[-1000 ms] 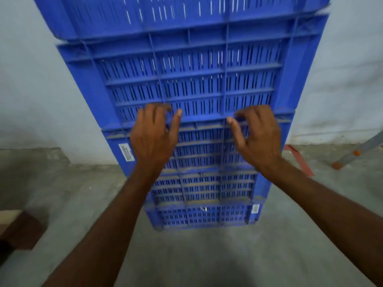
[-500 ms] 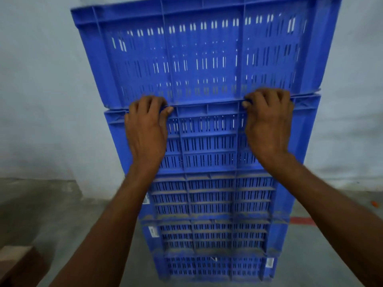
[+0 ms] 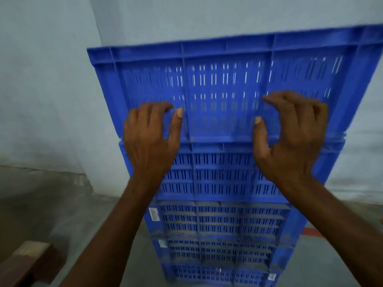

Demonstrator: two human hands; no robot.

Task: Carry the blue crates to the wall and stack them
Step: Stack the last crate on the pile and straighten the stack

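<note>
Near edge: two bare forearms rise from the bottom, one at lower left, one at lower right; a low brown wooden block (image 3: 27,264) sits on the grey concrete floor (image 3: 51,204) at near left, well apart from the crates.

Left hand (image 3: 151,137) is on the near wall of the top crate (image 3: 228,79), left of centre and low on that wall; fingers bent at the knuckles, tips against the slotted face; thumb straight, pointing up, flat on the plastic. Right hand (image 3: 290,137) mirrors it right of centre; bent fingers on the slots, thumb up against the wall. Neither hand wraps a rim; whether the fingertips hook into the slots or only press, I cannot tell; motion blur there.

Top crate: blue, slotted sides, ribbed rim; it sits on the stack of blue crates (image 3: 223,224), its bottom edge meeting the rim of the crate below, about level with the base of both thumbs. Stack under it: several crates, one on another, down to the floor; lower ones carry dust on the ribs; a white label (image 3: 154,214) on a left corner post, smaller ones lower down, text unreadable.

Right of the stack a red strip (image 3: 313,233) lies on the floor, partly behind the right forearm.

Far: pale wall (image 3: 186,15) directly behind the stack; vertical edge in it at left; whether the crates touch it is not visible.
</note>
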